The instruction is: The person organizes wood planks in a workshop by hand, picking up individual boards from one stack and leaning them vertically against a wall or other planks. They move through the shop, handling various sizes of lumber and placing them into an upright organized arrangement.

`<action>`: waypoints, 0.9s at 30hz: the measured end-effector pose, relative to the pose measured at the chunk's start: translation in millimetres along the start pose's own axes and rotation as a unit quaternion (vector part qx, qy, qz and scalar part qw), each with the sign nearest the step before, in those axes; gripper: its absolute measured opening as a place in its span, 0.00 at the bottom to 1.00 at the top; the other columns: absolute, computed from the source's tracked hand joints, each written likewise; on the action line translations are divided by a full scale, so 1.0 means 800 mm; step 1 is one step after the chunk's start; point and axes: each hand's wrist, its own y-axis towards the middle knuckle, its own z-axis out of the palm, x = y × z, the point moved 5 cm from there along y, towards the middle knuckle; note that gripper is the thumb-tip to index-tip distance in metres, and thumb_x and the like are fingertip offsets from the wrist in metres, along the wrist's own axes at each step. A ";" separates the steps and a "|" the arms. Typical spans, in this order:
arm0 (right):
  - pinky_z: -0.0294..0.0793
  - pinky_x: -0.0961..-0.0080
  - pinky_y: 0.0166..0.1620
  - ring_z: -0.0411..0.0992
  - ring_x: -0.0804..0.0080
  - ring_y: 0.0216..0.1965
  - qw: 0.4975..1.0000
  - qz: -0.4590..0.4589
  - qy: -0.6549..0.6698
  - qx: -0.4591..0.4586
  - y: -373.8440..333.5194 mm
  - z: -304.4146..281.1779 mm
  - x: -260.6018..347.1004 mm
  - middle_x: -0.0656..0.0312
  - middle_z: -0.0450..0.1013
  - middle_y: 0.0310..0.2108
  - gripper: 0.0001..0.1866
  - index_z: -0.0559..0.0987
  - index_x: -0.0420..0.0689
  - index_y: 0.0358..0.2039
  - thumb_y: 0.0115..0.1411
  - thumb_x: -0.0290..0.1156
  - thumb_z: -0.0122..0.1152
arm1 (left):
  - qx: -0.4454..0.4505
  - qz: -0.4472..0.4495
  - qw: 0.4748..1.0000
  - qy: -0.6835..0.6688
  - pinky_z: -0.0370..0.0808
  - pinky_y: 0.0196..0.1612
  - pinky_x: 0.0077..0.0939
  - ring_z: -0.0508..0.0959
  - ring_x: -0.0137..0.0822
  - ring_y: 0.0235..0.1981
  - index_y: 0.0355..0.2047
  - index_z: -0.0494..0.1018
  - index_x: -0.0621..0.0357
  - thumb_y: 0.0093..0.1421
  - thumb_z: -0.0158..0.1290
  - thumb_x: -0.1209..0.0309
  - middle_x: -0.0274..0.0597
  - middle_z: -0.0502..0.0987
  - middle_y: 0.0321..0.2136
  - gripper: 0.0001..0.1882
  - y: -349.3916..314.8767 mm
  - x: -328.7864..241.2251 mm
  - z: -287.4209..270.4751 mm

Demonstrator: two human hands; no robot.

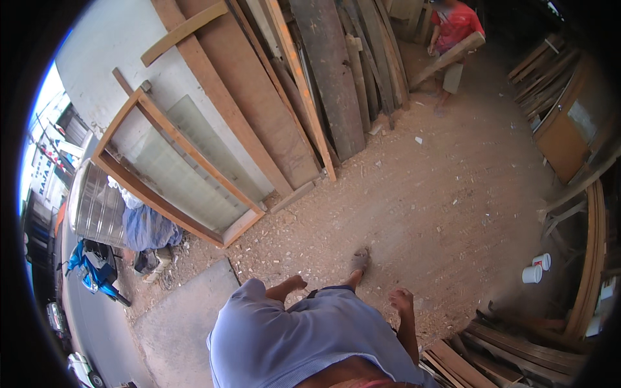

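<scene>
My left hand (296,282) hangs at my left side, with its fingers loosely curled and nothing visible in it. My right hand (401,299) is held out on the other side, its fingers bent in toward the palm, and no object shows in it either. Neither hand touches anything. Below them is the dirt floor (388,213), strewn with wood chips, and one of my feet in a sandal (359,260) is set forward on it. Nearest on the left is a wooden window frame (187,145) leaning on the wall; stacked planks (453,365) lie close by on the right.
Tall boards (323,71) lean along the wall ahead. Another person in a red shirt (460,24) handles a wooden beam (449,59) at the far end. White buckets (532,274) and a brown panel (561,139) stand right. A blue motorcycle (90,268) is parked left by the road.
</scene>
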 end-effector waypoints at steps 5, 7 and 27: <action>0.68 0.76 0.21 0.74 0.70 0.22 0.993 -0.002 -0.010 -0.119 0.056 -0.114 0.089 0.58 0.76 0.28 0.10 0.74 0.42 0.41 0.60 0.31 0.55 | -0.022 0.009 1.000 0.000 0.72 0.25 0.39 0.76 0.39 0.18 0.20 0.76 0.60 0.54 0.50 0.54 0.45 0.76 0.17 0.20 0.110 -0.075 -0.066; 0.65 0.77 0.19 0.72 0.71 0.20 0.993 0.016 -0.002 -0.121 0.086 -0.160 0.093 0.59 0.74 0.26 0.07 0.74 0.43 0.38 0.59 0.30 0.55 | -0.062 0.070 0.988 -0.124 0.66 0.19 0.34 0.70 0.33 0.15 0.14 0.71 0.57 0.55 0.49 0.56 0.39 0.70 0.12 0.20 0.133 -0.162 -0.123; 0.66 0.68 0.17 0.70 0.67 0.18 0.956 0.051 -0.287 -0.010 0.367 -0.213 0.288 0.59 0.72 0.22 0.08 0.76 0.44 0.29 0.59 0.35 0.57 | -0.074 -0.157 0.977 -0.124 0.77 0.28 0.40 0.80 0.46 0.25 0.28 0.78 0.64 0.55 0.48 0.58 0.54 0.79 0.24 0.19 0.260 -0.232 -0.227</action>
